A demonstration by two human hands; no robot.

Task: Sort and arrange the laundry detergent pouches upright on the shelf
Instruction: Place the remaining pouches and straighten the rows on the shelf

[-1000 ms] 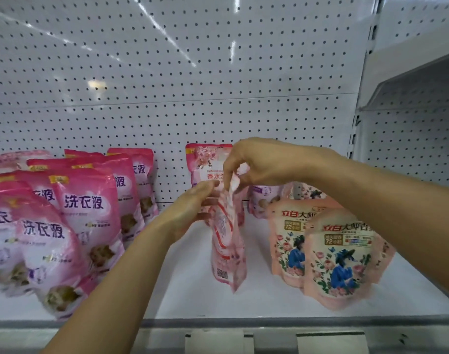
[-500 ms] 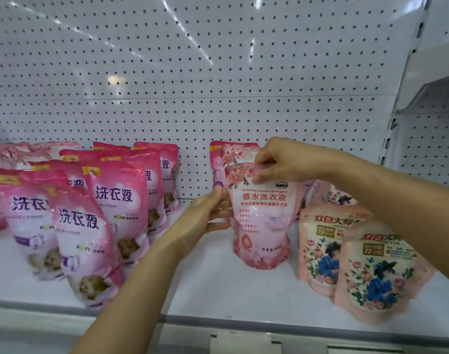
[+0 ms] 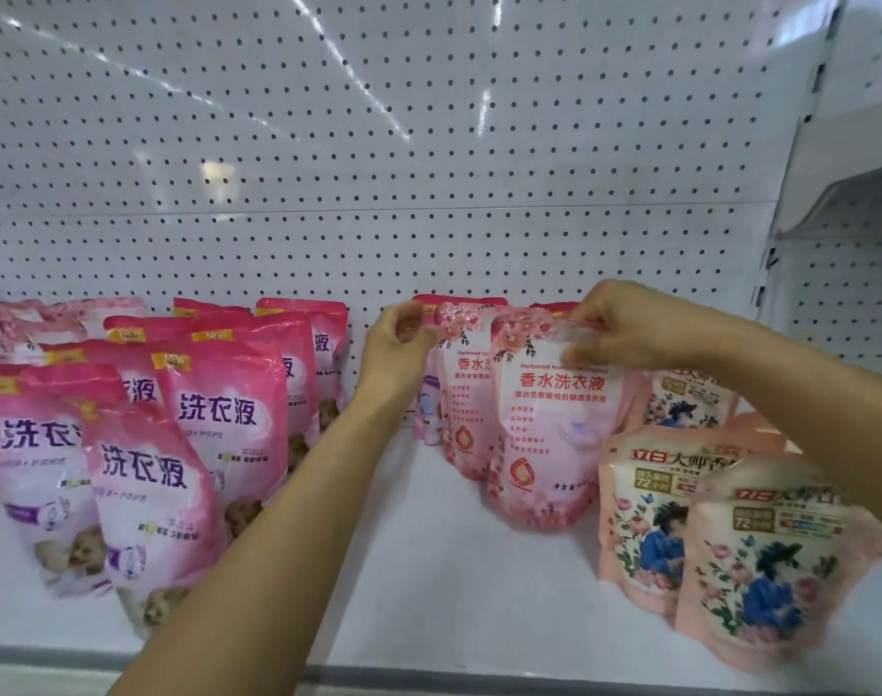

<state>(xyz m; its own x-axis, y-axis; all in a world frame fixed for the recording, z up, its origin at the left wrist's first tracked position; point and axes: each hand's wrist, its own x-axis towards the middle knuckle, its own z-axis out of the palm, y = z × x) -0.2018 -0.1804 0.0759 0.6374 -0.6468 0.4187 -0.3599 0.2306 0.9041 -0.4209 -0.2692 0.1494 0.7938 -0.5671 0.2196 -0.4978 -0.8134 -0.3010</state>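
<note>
On the white shelf [image 3: 428, 585], in front of a perforated back panel [image 3: 428, 143], three kinds of detergent pouch are seen. To the left of the left hand [image 3: 401, 339], a cluster of bright pink pouches [image 3: 218, 419] is stood in rows; about seven can be counted, though those at the far left edge are blurred and cannot be numbered surely. Between the two hands, pale pink floral pouches are stood upright: a front one [image 3: 549, 434], a second [image 3: 461, 394] just behind and to its left, and the red top of at least one more behind them. A small part of a further pouch shows below the left hand, its kind unclear. Below the right hand [image 3: 624, 326] and its forearm, three peach pouches [image 3: 760, 560] with a blue-clad figure and flowers are seen, two at the front overlapping and one [image 3: 690, 399] behind.

The grip of the right hand is closed as a pinch on the top edge of the front floral pouch, which is held upright with its base resting on the shelf. The grip of the left hand is curled, its fingers drawn together at the top left corner of the second floral pouch; whether that corner is truly clamped or only touched cannot be told. Both forearms are bare.
</note>
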